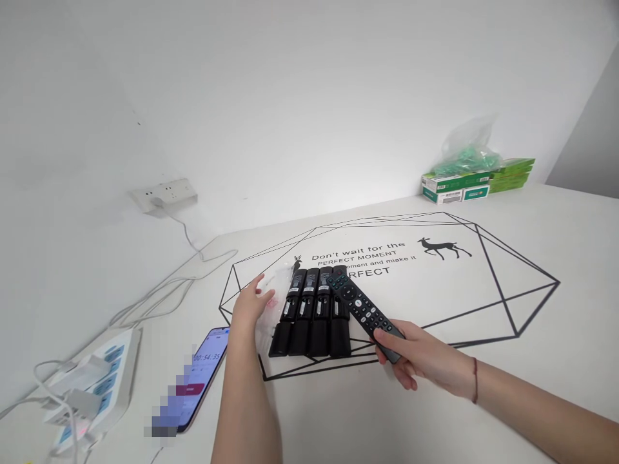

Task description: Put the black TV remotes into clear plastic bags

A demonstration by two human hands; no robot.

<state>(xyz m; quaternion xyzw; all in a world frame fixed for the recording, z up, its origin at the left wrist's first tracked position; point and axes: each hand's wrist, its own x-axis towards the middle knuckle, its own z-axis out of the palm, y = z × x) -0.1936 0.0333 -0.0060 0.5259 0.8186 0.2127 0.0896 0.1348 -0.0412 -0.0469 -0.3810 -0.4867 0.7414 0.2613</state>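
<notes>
My right hand (406, 348) grips the lower end of a black remote control (365, 310), its buttons facing up and its upper end over the right edge of a row of remotes. Several black remotes (304, 308) lie side by side on the table, backs up, with labels showing and what look like uncovered battery compartments in the middle. My left hand (252, 301) is open, fingers apart, just left of the row. Beneath and beside it lies a clear plastic bag (271, 298); whether the fingers touch it I cannot tell.
A phone (206, 370) showing a timer lies left of my left forearm. Farther left, a white power strip (113, 374) holds plugs, with cables running to a wall socket (167, 193). Green and white boxes (454, 187) under a plastic bag (469, 154) stand at the back right.
</notes>
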